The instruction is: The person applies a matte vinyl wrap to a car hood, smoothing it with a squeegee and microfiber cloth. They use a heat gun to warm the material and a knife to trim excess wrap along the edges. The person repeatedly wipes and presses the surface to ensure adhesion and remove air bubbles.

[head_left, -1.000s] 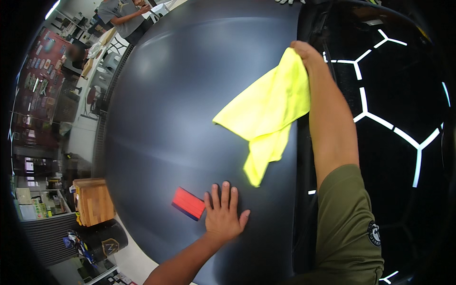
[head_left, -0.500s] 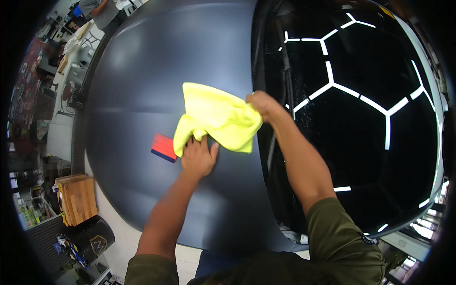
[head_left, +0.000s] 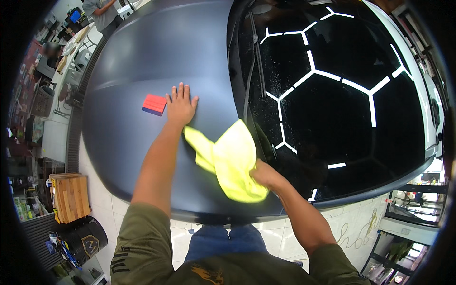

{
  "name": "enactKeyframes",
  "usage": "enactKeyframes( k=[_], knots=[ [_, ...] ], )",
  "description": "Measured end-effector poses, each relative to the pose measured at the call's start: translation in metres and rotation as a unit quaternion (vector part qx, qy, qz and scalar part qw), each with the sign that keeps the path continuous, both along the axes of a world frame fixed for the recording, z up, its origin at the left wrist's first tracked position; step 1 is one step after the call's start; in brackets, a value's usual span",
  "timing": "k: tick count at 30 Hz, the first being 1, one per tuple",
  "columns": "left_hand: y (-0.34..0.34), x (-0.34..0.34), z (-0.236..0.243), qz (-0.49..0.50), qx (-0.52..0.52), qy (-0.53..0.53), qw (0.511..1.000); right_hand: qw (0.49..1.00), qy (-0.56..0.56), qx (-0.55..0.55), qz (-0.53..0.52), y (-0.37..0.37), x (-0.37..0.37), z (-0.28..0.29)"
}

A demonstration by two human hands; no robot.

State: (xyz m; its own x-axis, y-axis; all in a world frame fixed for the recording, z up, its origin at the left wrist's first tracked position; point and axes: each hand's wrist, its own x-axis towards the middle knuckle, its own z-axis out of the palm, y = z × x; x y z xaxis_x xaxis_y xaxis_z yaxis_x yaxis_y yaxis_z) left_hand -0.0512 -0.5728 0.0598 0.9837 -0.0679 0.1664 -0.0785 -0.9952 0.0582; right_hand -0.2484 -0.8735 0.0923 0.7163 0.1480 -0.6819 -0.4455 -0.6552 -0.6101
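Note:
My left hand (head_left: 181, 107) lies flat on the matte dark grey car hood (head_left: 128, 156), fingers spread and holding nothing. Just left of its fingertips rests a red squeegee card (head_left: 154, 103) with a dark blue edge. A bright yellow microfiber cloth (head_left: 232, 161) is bunched in my right hand (head_left: 263, 175), whose fingers are closed round its right side. The cloth drapes over the hood near the windshield edge, one corner trailing toward my left wrist.
The glossy black windshield (head_left: 327, 109) with a wiper (head_left: 259, 61) lies to the right. At the lower left stand a wooden crate-like piece (head_left: 70, 197) and a black drum (head_left: 85, 241). A person (head_left: 100, 14) stands at the far left, near a long white table (head_left: 71, 57).
The cloth and my right hand have moved nearer to me. My left hand has come off the cloth and now lies farther up the hood. The red squeegee card still rests on the hood.

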Motion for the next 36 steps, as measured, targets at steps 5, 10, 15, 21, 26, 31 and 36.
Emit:
enactKeyframes(
  k=[5,10,15,21,26,31,36],
  knots=[
    [0.041,-0.024,0.025,0.152,0.065,0.03,0.986,0.998,0.014,-0.06,-0.03,-0.035,-0.06,0.053],
    [0.099,-0.07,-0.002,0.154,-0.031,0.023,0.987,0.966,-0.086,0.131,-0.205,-0.073,-0.123,0.103],
    [0.085,-0.128,0.002,0.049,-0.041,0.038,0.997,0.803,-0.183,0.38,-0.421,-0.087,-0.208,0.187],
    [0.127,-0.207,0.0,0.039,-0.236,-0.012,0.971,0.718,-0.418,0.368,-0.418,-0.016,-0.153,0.225],
    [0.15,-0.218,-0.033,0.104,-0.417,-0.178,0.885,0.88,-0.471,0.014,-0.062,0.059,-0.082,0.089],
    [0.157,-0.227,-0.049,0.063,-0.346,-0.219,0.91,0.761,-0.528,-0.357,0.12,0.102,-0.087,-0.041],
    [0.161,-0.241,-0.046,0.109,-0.292,-0.166,0.936,0.777,-0.535,-0.31,0.119,0.124,-0.132,-0.057]
  ],
)
